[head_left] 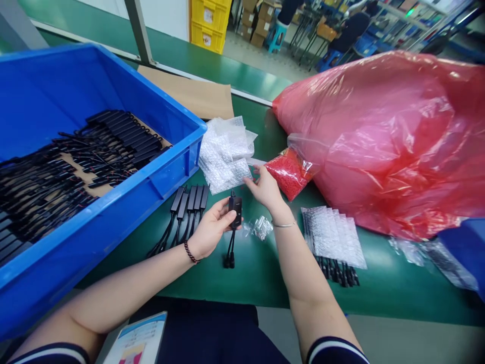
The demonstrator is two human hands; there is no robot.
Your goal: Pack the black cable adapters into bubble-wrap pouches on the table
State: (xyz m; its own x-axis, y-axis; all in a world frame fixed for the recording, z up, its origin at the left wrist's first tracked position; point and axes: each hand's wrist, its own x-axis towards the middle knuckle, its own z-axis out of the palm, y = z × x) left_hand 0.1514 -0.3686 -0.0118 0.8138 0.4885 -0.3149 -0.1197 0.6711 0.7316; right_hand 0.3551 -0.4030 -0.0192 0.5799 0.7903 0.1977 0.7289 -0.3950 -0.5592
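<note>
My left hand (212,226) holds a small black box with short cables (235,211) upright, thumb across its front, the cable ends hanging down. My right hand (264,189) reaches to the near right edge of a loose pile of bubble-wrap bags (223,151), thumb and fingertips at one bag's corner. Several more black cabled boxes (189,202) lie side by side left of my left hand. Beside my right hand is a clear bag of small red pieces (290,172). Crumpled clear plastic (262,228) lies between my forearms.
A large blue bin (166,172) with many black cabled units stands at left. A big red plastic bag (390,136) fills the right. Bubble-wrapped units (333,235) lie in a row right of my right forearm. Brown cardboard (193,93) lies behind the pile. People sit far back.
</note>
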